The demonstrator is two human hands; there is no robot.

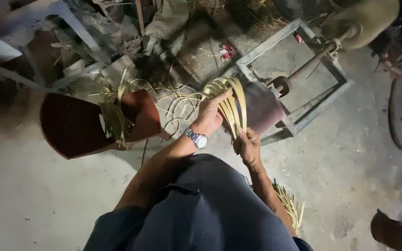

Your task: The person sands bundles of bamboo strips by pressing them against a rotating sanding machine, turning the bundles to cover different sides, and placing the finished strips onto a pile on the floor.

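Note:
A bundle of thin yellow cane strips [231, 100] is bent into a tight arch in front of me. My left hand [210, 111], with a silver wristwatch on its wrist, presses against the left side of the arch and grips several strips. My right hand [247, 144] is closed on the lower ends of the same strips, just below and to the right. Both forearms reach out over my dark-clothed lap.
A red plastic chair [75, 123] lies to the left with cane strips draped over it. Loose strips curl on the concrete floor. A metal frame with a shaft and wheel [298, 79] stands ahead right. More strips [289, 204] lie by my right elbow.

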